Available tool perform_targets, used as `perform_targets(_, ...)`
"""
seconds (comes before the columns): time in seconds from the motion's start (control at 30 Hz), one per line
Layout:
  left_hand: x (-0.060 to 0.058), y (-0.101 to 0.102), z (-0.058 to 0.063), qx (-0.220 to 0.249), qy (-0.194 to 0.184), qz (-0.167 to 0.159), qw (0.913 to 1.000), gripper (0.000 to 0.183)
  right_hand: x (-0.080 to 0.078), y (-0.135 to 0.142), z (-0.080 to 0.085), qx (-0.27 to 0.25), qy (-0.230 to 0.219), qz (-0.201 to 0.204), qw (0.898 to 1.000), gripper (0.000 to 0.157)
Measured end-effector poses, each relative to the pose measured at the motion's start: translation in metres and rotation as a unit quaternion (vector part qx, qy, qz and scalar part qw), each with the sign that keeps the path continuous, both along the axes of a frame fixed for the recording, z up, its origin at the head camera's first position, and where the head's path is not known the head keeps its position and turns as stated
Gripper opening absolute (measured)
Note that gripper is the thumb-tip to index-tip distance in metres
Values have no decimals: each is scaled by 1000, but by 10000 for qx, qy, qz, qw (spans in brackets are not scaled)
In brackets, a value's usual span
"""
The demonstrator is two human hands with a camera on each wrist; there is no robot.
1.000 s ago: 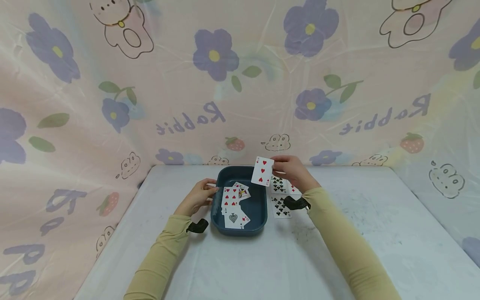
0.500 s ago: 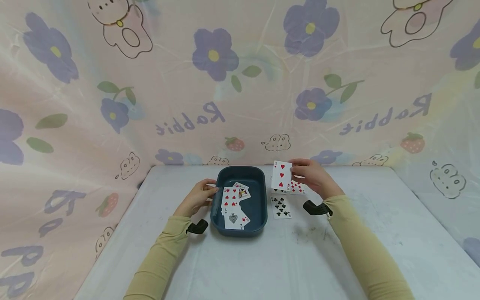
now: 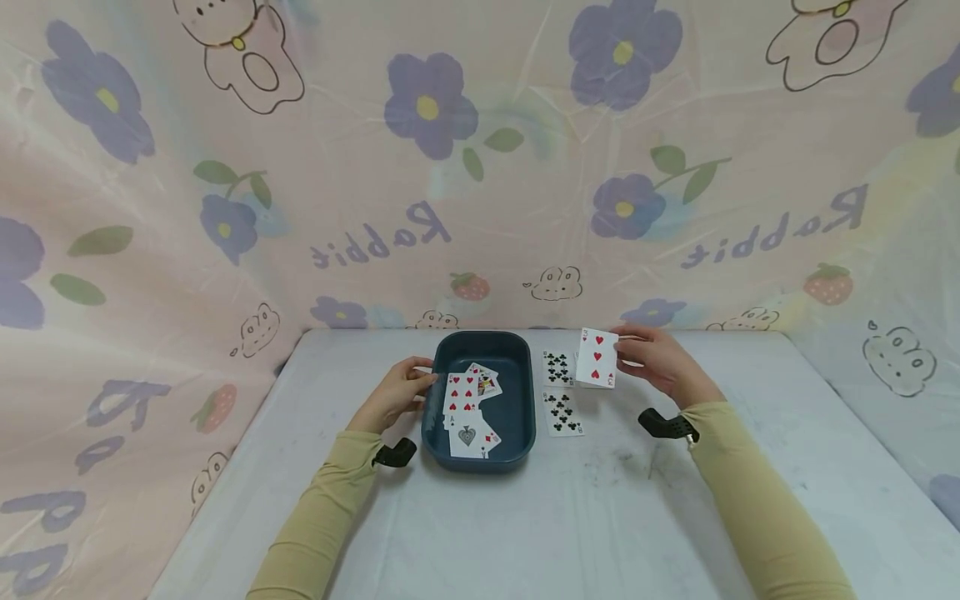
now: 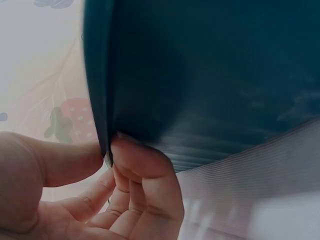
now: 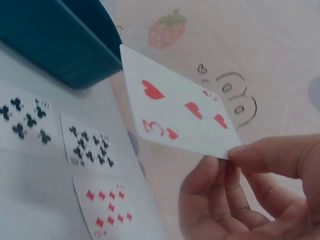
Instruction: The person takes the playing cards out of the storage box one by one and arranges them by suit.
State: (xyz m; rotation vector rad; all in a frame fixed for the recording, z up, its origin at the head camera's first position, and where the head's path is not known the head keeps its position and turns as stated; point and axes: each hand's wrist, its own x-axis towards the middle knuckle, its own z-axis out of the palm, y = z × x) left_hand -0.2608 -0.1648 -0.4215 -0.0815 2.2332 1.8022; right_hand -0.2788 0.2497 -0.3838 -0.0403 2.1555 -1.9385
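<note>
My right hand [image 3: 667, 362] pinches a three of hearts [image 3: 597, 358] by its edge, face up and tilted, above the table. In the right wrist view the card [image 5: 175, 105] is held between thumb and fingers. My left hand [image 3: 393, 392] pinches the side rim of a dark blue rectangular tub [image 3: 478, 467], thumb on one side of the wall [image 4: 150, 70] and fingers on the other. Inside the tub lie several face-up cards, among them a six of hearts [image 3: 461, 392] and an ace of spades [image 3: 467, 437].
Right of the tub, two clubs cards lie on the white table: a far one [image 3: 558, 368] and a near one [image 3: 562, 415]. A diamonds card [image 5: 106, 207] beside them is hidden in the head view by the held card. A patterned curtain [image 3: 510, 208] rises behind the table.
My right hand has carried the three of hearts rightward from over the tub's right edge, past the far clubs card, to over the diamonds card. The left hand and the tub have stayed put.
</note>
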Motion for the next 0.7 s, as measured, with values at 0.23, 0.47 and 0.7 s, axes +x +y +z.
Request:
perform_targets(0.23,-8,-2,-13,15,-14,93,10000,38,2,22,-8,-44,-23,22,10000,50)
perform_targets(0.47,-8,0,-14,-64,-24,204,9998,36,2,38,-17,-2,-391,-354,9986,54)
perform_targets(0.7,-9,0,-14,-90,-72,251,9996,36,-4,51,-31,-83,-982,-862,9914,57)
